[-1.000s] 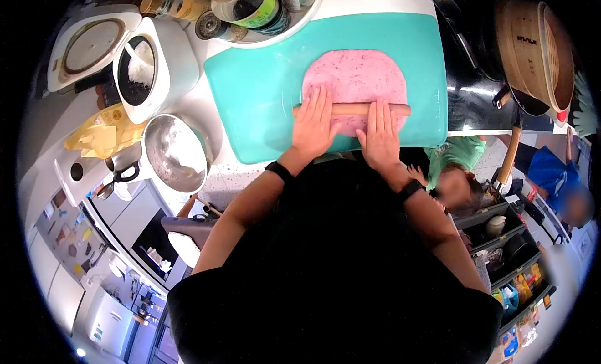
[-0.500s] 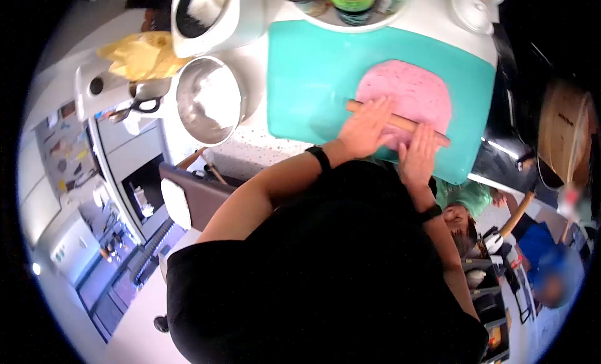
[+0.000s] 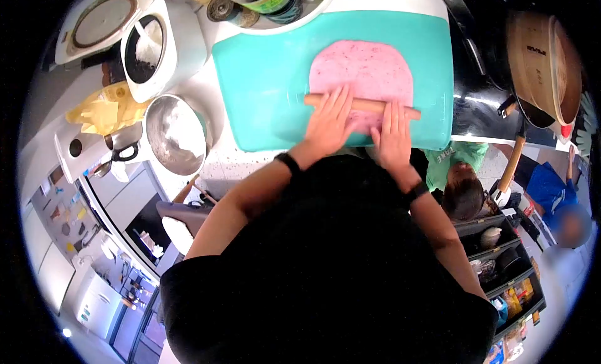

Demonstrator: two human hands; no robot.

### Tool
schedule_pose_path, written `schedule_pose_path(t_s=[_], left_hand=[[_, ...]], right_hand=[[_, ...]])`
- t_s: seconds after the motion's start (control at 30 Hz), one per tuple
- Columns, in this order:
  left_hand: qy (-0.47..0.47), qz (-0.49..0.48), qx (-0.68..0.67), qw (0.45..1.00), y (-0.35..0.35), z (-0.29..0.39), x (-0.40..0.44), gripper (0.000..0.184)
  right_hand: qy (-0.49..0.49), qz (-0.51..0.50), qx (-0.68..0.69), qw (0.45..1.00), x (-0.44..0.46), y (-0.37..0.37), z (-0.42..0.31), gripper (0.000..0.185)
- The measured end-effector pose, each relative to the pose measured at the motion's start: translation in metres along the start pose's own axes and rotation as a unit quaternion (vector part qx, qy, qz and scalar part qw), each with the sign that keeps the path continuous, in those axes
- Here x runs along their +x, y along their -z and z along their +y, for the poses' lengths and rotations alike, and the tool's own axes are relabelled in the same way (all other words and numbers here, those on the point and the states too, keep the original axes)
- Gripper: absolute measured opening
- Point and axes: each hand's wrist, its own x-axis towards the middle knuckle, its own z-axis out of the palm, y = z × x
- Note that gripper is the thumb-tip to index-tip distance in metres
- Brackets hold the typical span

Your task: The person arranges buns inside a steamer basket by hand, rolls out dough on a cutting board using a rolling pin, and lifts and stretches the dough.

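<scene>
A wooden rolling pin [image 3: 366, 105] lies across the near part of a flat, rounded sheet of speckled pink dough [image 3: 363, 66]. My left hand [image 3: 330, 123] rests on the pin's left half, its fingers stretched forward over the wood. On the right half, my right hand [image 3: 393, 135] lies palm down with straight fingers. Neither hand wraps around the pin. Under the dough is a turquoise mat [image 3: 263, 70]. Some of the dough's near edge is hidden by my hands.
Left of the mat stand a metal bowl [image 3: 175, 135], a white container [image 3: 181, 48] and a yellow bag [image 3: 109, 110]. A tray of jars [image 3: 300, 20] is behind. A bamboo steamer [image 3: 538, 70] sits right. Another person [image 3: 460, 170] is close on the right.
My view has turned, so the mat, dough and counter items appear farther left. Both hands stay on the rolling pin over the dough's near part.
</scene>
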Motion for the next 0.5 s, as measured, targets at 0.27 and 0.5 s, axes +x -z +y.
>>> schedule_pose_path(t_s=[0.27, 0.5], left_hand=[[0.021, 0.136, 0.087, 0.987, -0.002, -0.071, 0.174, 0.063], [-0.052, -0.005, 0.137, 0.989, -0.002, -0.031, 0.078, 0.065]], right_hand=[[-0.041, 0.067, -0.121, 0.990, 0.173, -0.016, 0.052, 0.068], [0.018, 0.027, 0.018, 0.999, 0.072, -0.010, 0.038, 0.067]])
